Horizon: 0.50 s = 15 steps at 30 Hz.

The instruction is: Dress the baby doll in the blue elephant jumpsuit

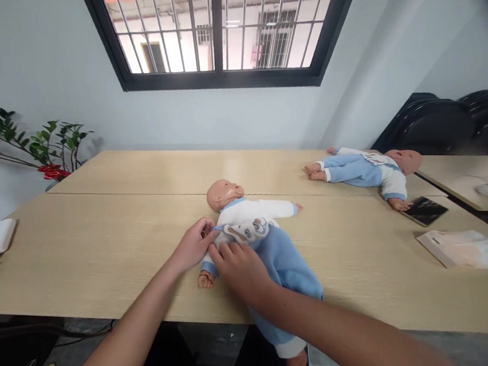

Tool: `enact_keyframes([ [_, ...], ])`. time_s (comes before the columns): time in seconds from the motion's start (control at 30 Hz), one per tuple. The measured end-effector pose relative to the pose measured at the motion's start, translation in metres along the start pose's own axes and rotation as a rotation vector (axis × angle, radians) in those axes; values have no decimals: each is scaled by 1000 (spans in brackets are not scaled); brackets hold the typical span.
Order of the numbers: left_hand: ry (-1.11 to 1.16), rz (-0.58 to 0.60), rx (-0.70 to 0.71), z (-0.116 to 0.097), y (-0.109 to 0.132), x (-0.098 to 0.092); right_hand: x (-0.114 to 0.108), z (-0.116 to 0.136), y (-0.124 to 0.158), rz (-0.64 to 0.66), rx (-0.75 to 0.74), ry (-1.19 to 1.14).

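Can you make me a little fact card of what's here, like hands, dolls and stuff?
Left hand: fingers at the printed cloth on the near doll's belly
Right hand: beside the left, fingers at the same cloth
Near doll: lying on the table, one foot past its front edge
Far doll: lying to the right, one hand beside a phone
Far left: leafy plant

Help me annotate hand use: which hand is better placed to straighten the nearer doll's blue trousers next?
Probably the right hand: it is nearer the blue trousers, its forearm crossing over them; the left hand is farther off, beside the white top.
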<state>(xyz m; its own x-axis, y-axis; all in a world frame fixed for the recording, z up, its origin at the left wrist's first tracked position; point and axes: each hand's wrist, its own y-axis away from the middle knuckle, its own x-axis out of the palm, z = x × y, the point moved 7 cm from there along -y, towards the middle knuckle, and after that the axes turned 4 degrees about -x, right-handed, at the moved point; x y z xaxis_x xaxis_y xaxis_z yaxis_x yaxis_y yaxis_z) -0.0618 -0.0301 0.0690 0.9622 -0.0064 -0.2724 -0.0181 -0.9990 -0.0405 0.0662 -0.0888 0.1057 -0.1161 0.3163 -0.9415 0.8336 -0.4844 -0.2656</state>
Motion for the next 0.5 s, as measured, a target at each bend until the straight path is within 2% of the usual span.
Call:
enact_keyframes([
  [0.1,-48,15,37,-2,5,-12,-2,-18,-11,13,120,-4],
  [0.23,-81,18,58,1,22,-15,4,-34,-24,109,230,-42],
  [0.4,-125,-136,73,5,40,-12,24,-37,-36,177,330,-122],
  [0.5,-180,-199,94,12,53,-8,26,-26,-32,107,253,-168],
])
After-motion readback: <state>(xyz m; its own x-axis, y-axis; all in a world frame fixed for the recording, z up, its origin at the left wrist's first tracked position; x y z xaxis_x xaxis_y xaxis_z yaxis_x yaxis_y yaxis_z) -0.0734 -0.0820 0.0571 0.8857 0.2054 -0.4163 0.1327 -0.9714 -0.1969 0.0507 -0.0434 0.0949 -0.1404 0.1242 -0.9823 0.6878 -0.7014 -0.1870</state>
